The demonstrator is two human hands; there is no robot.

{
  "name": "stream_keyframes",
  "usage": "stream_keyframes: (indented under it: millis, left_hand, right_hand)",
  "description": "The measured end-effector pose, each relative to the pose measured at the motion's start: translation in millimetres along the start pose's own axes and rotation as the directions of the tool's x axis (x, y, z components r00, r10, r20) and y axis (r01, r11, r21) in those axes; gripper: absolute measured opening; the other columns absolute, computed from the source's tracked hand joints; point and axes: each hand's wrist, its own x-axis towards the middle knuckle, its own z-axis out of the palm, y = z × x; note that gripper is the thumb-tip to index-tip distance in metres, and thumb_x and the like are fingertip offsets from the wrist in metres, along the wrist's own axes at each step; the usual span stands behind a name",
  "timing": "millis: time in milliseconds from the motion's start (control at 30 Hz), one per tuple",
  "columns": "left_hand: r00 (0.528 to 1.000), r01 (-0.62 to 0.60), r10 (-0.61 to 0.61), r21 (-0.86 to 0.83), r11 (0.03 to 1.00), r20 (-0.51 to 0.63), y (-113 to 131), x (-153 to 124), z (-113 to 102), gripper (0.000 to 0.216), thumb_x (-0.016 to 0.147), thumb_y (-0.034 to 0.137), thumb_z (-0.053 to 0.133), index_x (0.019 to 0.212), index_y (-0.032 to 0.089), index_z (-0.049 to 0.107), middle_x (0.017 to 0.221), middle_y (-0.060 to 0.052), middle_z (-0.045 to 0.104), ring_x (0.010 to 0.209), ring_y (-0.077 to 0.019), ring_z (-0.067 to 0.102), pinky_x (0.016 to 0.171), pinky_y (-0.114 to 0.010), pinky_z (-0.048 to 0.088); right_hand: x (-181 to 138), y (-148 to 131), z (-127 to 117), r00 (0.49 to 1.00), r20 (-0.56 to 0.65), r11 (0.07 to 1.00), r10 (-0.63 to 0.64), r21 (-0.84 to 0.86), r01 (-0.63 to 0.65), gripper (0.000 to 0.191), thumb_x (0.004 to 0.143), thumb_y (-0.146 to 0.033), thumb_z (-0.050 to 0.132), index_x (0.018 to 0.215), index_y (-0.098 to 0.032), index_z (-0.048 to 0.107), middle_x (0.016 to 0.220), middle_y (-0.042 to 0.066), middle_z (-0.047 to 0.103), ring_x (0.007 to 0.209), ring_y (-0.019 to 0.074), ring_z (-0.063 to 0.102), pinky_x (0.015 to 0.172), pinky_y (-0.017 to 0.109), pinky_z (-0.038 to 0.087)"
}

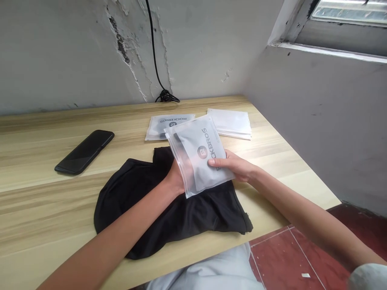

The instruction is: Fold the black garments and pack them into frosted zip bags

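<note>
A black smartphone (84,152) lies flat on the pale wood worktop (27,209), well left of the hands. Under the left hand (174,179) spreads a crumpled black cloth garment (169,209). The left hand's fingers pass behind or into the edge of a frosted ROCKBROS zip bag (201,157); the cloudy film hides which, and how far they are curled. The bag stands tilted between the hands, above the garment, with a dark shape showing through its film near the upper left. The right hand (234,166) pinches the bag's right side, thumb across the front and fingers out of sight behind it. Beyond the hands lies a second ROCKBROS bag (169,125) with dark contents, and farther right, a stack of white bags (229,123), its contents impossible to tell.
</note>
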Motion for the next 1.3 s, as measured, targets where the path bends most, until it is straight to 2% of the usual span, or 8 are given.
stream_keyframes:
  millis: [100,267,467,600,733,933,1133,1300]
  left_hand:
    - [1.0,0.009,-0.009,0.078,0.997,0.008,7.2,-2.0,-1.8,0.044,0.082,0.04,0.082,0.123,0.023,0.075,0.118,-0.009,0.081,0.119,-0.0373,0.072,0.101,-0.05,0.062]
    - [0.997,0.016,-0.047,0.447,0.894,0.06,60.5,-6.7,-17.7,0.044,0.081,0.03,0.087,0.123,0.021,0.077,0.126,-0.011,0.078,0.127,-0.0347,0.069,0.112,-0.05,0.055]
    - [0.922,-0.071,0.278,0.59,0.804,-0.269,87.9,-3.9,-34.5,0.041,0.087,0.045,0.082,0.12,0.022,0.076,0.128,-0.011,0.077,0.123,-0.0304,0.071,0.101,-0.044,0.061]
    - [0.974,-0.113,0.197,0.514,0.851,-0.112,79.7,-6.5,-27.3,0.041,0.085,0.05,0.084,0.111,0.019,0.078,0.108,-0.01,0.081,0.098,-0.0277,0.077,0.083,-0.037,0.064]
    - [1.0,-0.023,0.018,0.501,0.865,0.016,73.0,-12.9,-13.3,0.037,0.089,0.054,0.077,0.101,0.019,0.075,0.082,-0.005,0.076,0.068,-0.0196,0.07,0.059,-0.028,0.055]
    - [0.994,-0.095,0.015,0.781,0.617,0.109,52.2,-11.2,-1.6,0.032,0.098,0.051,0.063,0.089,0.021,0.067,0.073,0.0,0.064,0.064,-0.0149,0.056,0.057,-0.025,0.041]
    - [0.979,-0.197,0.062,0.831,0.52,0.193,52.6,-7.5,-3.3,0.029,0.099,0.041,0.057,0.078,0.021,0.062,0.072,0.001,0.058,0.066,-0.0146,0.052,0.059,-0.027,0.038]
    - [0.981,-0.181,0.018,0.881,0.437,0.193,78.9,-12.9,-17.1,0.031,0.096,0.042,0.06,0.074,0.021,0.067,0.072,-0.002,0.064,0.064,-0.0168,0.059,0.057,-0.026,0.041]
  right_hand:
    - [0.8,2.7,2.5,1.0,-0.019,0.999,0.022,0.036,-0.022,0.048,0.07,-0.036,0.097,0.11,-0.02,0.077,0.115,0.01,0.081,0.095,0.0238,0.077,0.084,0.035,0.066]
    - [3.6,-3.4,-2.8,0.983,-0.183,0.995,-0.007,0.1,0.026,0.044,0.072,-0.029,0.095,0.111,-0.02,0.077,0.11,0.009,0.082,0.088,0.0224,0.076,0.079,0.033,0.066]
    - [1.3,1.8,8.5,0.984,-0.17,0.989,-0.052,0.131,0.075,0.048,0.073,-0.033,0.093,0.116,-0.022,0.075,0.122,0.009,0.079,0.105,0.027,0.075,0.092,0.04,0.064]
    - [-6.3,-3.6,6.5,0.994,0.081,0.995,-0.067,0.076,0.061,0.068,0.076,-0.07,0.078,0.126,-0.025,0.072,0.136,0.012,0.073,0.13,0.0369,0.066,0.106,0.053,0.055]
    - [-9.2,-22.7,-8.9,0.984,-0.019,0.983,-0.177,-0.055,0.175,0.08,0.078,-0.093,0.053,0.117,-0.026,0.076,0.124,0.011,0.077,0.119,0.0364,0.07,0.096,0.05,0.058]
    - [-6.4,-13.9,-5.4,0.954,-0.076,0.895,-0.289,-0.375,0.241,0.03,0.084,-0.053,0.084,0.089,-0.024,0.077,0.087,0.003,0.074,0.079,0.0196,0.067,0.074,0.034,0.055]
    - [-9.1,-8.9,3.9,0.899,-0.127,0.825,-0.418,-0.467,0.318,0.026,0.086,-0.05,0.083,0.08,-0.025,0.076,0.078,0.001,0.07,0.07,0.0174,0.062,0.065,0.034,0.051]
    - [-11.0,-35.9,-31.6,0.736,-0.432,0.819,-0.522,-0.494,0.291,0.025,0.079,-0.047,0.085,0.074,-0.027,0.071,0.068,0.0,0.063,0.06,0.0177,0.055,0.056,0.035,0.046]
